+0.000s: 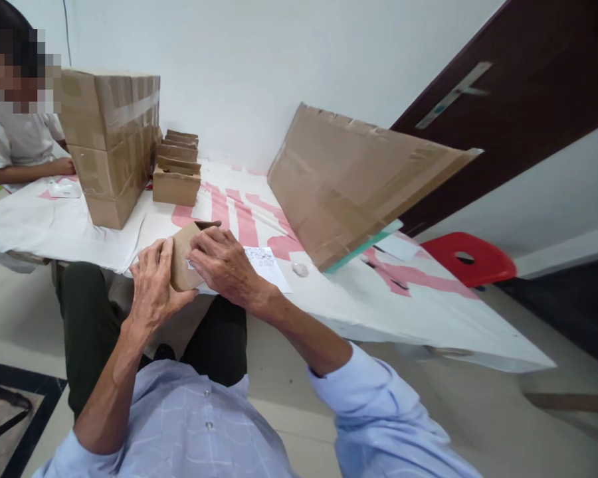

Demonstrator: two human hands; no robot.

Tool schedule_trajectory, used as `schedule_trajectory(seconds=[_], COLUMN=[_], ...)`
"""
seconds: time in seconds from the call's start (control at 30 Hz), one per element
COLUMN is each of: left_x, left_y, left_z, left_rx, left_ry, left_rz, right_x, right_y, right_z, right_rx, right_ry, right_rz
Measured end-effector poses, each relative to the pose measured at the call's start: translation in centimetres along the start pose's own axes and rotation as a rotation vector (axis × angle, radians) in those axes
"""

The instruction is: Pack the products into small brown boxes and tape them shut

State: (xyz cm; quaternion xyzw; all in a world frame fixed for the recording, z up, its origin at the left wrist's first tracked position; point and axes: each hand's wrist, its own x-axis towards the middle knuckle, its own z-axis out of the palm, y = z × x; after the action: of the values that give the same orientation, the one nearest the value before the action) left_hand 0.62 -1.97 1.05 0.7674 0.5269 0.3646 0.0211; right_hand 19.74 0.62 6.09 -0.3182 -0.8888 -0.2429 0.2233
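Observation:
A small brown cardboard box (182, 259) is tilted above the near edge of the table. My left hand (152, 282) grips it from the left, fingers along its side and thumb low at its bottom edge. Against the box's right part lies my right hand (222, 262), its fingers curled and closed on it. A small whitish patch (190, 264) shows on the box by my right fingertips, partly hidden by them. The dark opening at the top of the box is partly covered by that hand. A white sheet with printed marks (266, 265) lies just right of my right hand.
Large taped cartons (114, 139) stand stacked at the left, beside a row of small open boxes (176, 186). A large cardboard panel (359, 179) leans at the right. A small clear lump (299, 269) and a red stool (471, 259) are nearby. Another person (22, 143) sits far left.

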Motion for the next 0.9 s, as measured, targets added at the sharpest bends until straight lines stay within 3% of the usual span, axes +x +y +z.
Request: schedule_trajectory(seconds=[0.3,0.9], left_x=[0.3,0.7], left_y=[-0.3,-0.2], left_z=[0.3,0.1], left_rx=[0.038,0.041], left_ry=[0.03,0.055], left_rz=[0.032,0.042], right_x=[0.3,0.3], right_y=[-0.4,-1.3], right_z=[0.5,1.7], right_rx=[-0.03,0.04], right_ry=[0.034,0.072], right_rz=[0.099,0.14])
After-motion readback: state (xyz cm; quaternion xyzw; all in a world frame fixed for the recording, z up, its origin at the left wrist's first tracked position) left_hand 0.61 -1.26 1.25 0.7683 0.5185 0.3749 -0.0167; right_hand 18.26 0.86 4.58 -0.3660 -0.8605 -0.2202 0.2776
